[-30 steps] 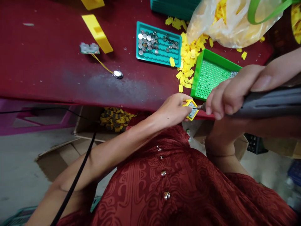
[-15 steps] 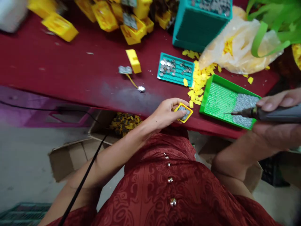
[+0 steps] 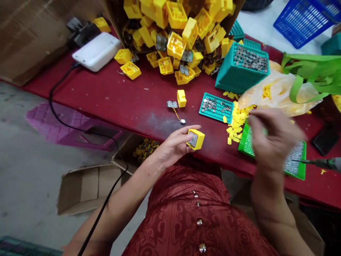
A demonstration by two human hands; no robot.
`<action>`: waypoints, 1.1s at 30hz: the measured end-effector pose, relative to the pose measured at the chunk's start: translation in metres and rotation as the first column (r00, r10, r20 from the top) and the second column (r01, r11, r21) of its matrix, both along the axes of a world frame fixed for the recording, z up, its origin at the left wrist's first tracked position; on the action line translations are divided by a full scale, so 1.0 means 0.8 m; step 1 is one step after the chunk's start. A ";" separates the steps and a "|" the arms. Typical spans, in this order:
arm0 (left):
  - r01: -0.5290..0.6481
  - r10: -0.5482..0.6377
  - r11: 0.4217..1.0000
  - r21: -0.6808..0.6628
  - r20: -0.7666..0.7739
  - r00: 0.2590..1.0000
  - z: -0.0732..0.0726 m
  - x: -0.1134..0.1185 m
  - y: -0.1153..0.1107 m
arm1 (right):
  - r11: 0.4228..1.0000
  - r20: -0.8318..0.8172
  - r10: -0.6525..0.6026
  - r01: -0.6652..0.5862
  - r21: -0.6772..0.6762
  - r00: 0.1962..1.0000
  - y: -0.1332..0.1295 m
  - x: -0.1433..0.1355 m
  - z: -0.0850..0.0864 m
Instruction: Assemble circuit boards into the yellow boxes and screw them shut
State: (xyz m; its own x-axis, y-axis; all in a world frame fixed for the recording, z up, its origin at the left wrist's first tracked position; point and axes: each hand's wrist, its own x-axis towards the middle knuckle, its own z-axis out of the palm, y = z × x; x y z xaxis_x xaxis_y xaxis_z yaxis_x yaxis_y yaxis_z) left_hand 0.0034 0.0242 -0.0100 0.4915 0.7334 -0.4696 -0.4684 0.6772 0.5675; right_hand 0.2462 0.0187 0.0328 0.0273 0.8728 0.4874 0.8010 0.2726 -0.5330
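Note:
My left hand (image 3: 176, 147) is closed round a small yellow plastic case (image 3: 199, 140) with a grey plate in its face. My right hand (image 3: 274, 137) is over the green tray (image 3: 246, 142), its bent fingers smeared by motion. An electric screwdriver (image 3: 329, 163) is apart from that hand at the right edge, its thin bit over the small silvery screws (image 3: 295, 160). Beyond my left hand sit another yellow case (image 3: 181, 98) and a grey plate (image 3: 172, 104), wired to a round silver part (image 3: 183, 121).
A teal tray (image 3: 215, 115) of metal discs lies beside yellow plastic pieces (image 3: 237, 122). Behind are stacked teal trays (image 3: 239, 80), a plastic bag (image 3: 279, 94) and heaped yellow cases (image 3: 177, 44). A white box (image 3: 97, 51) trails a black cable (image 3: 60, 117). A dark phone-like object (image 3: 325, 138) lies right.
My right hand has let go of the screwdriver and moved left over the green tray. In my left hand the yellow case has turned so its side shows. The view has shifted.

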 end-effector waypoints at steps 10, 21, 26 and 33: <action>-0.015 0.031 0.991 0.136 -0.111 0.993 0.005 0.000 0.008 | 0.951 0.374 0.045 0.075 -0.299 0.926 0.113 -0.013 -0.088; -0.115 0.123 0.991 0.075 -0.109 0.986 -0.020 0.014 0.055 | 0.944 0.402 0.031 0.106 -0.313 0.915 0.116 -0.011 -0.098; -0.246 0.263 0.960 0.135 -0.131 0.956 -0.019 0.008 0.076 | 0.944 0.412 0.036 0.105 -0.314 0.911 0.113 -0.014 -0.105; -0.209 0.217 0.975 0.071 -0.119 0.969 -0.007 0.004 0.052 | 0.951 0.383 0.001 0.117 -0.286 0.924 0.107 -0.018 -0.098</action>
